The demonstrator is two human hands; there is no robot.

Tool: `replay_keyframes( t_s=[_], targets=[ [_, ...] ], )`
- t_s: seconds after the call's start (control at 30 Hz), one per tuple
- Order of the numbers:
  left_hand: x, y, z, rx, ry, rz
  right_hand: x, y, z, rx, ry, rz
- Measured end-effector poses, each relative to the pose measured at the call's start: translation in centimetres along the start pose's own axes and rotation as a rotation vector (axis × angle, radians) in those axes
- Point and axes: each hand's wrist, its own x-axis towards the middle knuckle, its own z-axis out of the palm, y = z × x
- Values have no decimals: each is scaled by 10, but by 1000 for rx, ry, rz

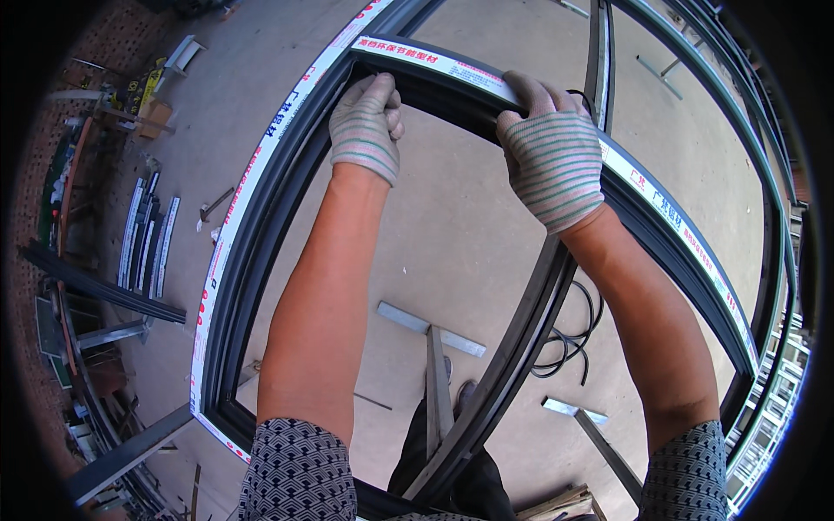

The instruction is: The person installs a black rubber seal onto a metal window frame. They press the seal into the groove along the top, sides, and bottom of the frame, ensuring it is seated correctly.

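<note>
A large dark window frame (pixel 287 187) with white printed protective film lies in front of me, raised above the floor. My left hand (pixel 365 126), in a white glove with green stripes, is closed at the frame's inner far-left corner, its fingertips against the dark inner edge. Whatever it pinches is hidden. My right hand (pixel 552 152), in a matching glove, grips the far rail (pixel 469 74), fingers over the top and thumb on the inner side. Beside its knuckles curves a thin black strip (pixel 580 97). A dark middle bar (pixel 512 373) crosses the frame toward me.
Metal stands (pixel 432 334) are under and beside the frame, with a coil of black cord or strip (pixel 569 334) between them. Cut profiles (pixel 148 239) lie on the left floor, near a hammer-like tool (pixel 217 204). Further frames (pixel 738 95) stand at right.
</note>
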Motion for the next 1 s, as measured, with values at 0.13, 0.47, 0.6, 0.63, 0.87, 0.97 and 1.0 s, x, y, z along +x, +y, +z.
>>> replay_keyframes(
  t_s=[0.13,0.47,0.6,0.63,0.87,0.97,1.0],
  targets=[
    [1,0,-4,-14,-10,-11,1,-2,-3,-13,-11,-5],
    [0,-2,-2,-55,-5,-18,0,-1,-4,-12,19,-41],
    [0,0,-1,-46,10,-27,0,-1,-5,-9,23,-41],
    [0,0,-1,-47,7,-28,0,-1,-4,-13,26,-43],
    [0,0,-1,-85,-6,-24,-1,2,-2,5,72,-69],
    [-1,2,0,-50,11,-36,0,4,0,11,71,-86],
    [0,2,0,-42,15,-38,1,5,0,4,77,-90]
  ],
)
